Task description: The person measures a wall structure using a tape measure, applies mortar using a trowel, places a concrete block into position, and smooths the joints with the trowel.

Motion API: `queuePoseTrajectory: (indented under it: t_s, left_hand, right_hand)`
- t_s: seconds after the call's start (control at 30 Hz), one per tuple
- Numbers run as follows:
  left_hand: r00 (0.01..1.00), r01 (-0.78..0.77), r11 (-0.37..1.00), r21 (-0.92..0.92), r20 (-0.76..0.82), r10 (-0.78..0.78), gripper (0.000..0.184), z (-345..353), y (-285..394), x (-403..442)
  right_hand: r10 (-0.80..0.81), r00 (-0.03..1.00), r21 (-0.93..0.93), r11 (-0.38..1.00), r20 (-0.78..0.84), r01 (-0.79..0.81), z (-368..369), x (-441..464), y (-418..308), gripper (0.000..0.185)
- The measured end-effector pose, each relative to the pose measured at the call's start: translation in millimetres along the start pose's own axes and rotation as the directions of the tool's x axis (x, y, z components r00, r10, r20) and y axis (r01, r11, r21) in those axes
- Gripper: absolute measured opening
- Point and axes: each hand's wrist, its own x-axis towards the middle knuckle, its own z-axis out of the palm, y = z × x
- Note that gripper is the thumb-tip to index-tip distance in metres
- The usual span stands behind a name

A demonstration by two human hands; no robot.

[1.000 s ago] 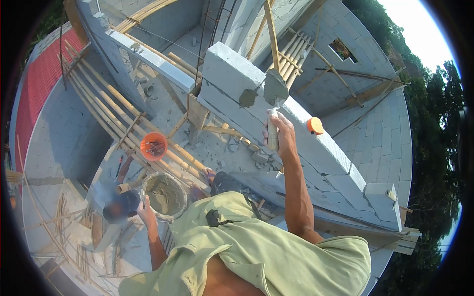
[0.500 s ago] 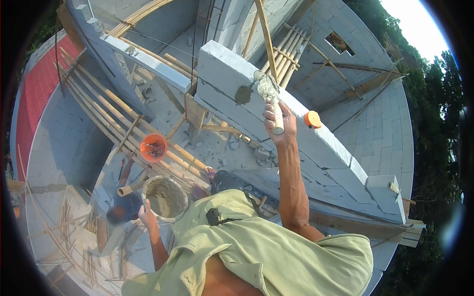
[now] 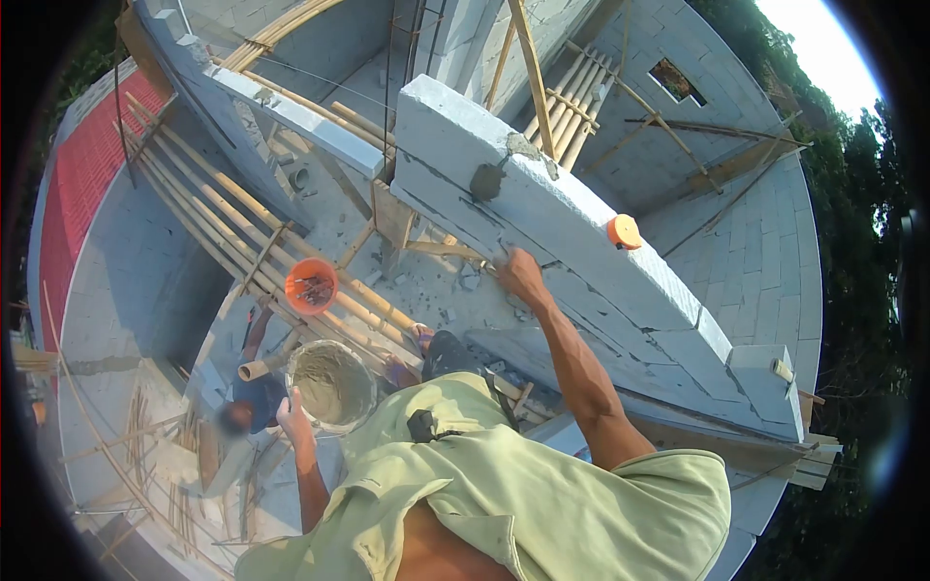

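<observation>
My left hand point(image 3: 294, 418) is closed on the rim of a round bucket point(image 3: 362, 412) beside my body. Wet grey mortar point(image 3: 320, 380) lies inside it. My right hand point(image 3: 521, 275) is closed round a trowel, close to the near face of the block wall point(image 3: 581, 254); the tool is mostly hidden and its blade is hard to make out. Mortar patches mark the wall: one smear point(image 3: 486, 182) on its near face, another point(image 3: 531, 150) along its top. An orange tape measure point(image 3: 624, 231) rests on the wall's top, right of my right hand.
An orange bucket point(image 3: 311, 287) with small objects inside stands by bamboo poles point(image 3: 218, 208). Another person point(image 3: 250, 392) is below on the left. A timber brace point(image 3: 535, 77) rises behind the wall. Rubble point(image 3: 468, 278) lies on the floor below.
My right hand has come down from the wall's top to its near face, bringing the trowel along. Mortar that was under the blade now shows on top. My left hand stays at the bucket.
</observation>
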Motion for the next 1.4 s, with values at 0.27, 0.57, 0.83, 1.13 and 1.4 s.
queuePoseTrajectory:
  t_s: [0.27, 0.57, 0.83, 1.13, 1.4]
  left_hand:
    - [0.999, 0.038, 0.999, 0.036, -0.004, -0.038, 0.055, -10, -25, -3]
    - [0.997, 0.044, 0.998, 0.045, -0.061, -0.041, 0.051, -12, -31, -19]
    - [0.997, 0.082, 0.996, 0.018, -0.012, -0.081, 0.050, -17, -16, -10]
    - [0.996, -0.010, 0.995, 0.103, 0.084, 0.001, 0.054, -8, -8, 16]
    - [0.987, -0.119, 0.987, 0.108, 0.125, 0.105, 0.054, 4, -2, 17]
  right_hand:
    - [-0.293, 0.892, -0.191, 0.952, -0.344, 0.239, -22, -10, -19, 0.042]
    - [-0.147, 0.918, -0.108, 0.987, -0.368, 0.115, 16, -81, 23, 0.045]
    - [0.115, 0.978, -0.198, 0.969, -0.176, -0.149, -17, -99, 145, 0.048]
    - [0.113, 0.986, -0.043, 0.992, -0.124, -0.119, -103, -91, 157, 0.053]
    - [0.039, 0.991, -0.228, 0.971, -0.132, -0.069, -67, -90, 146, 0.050]
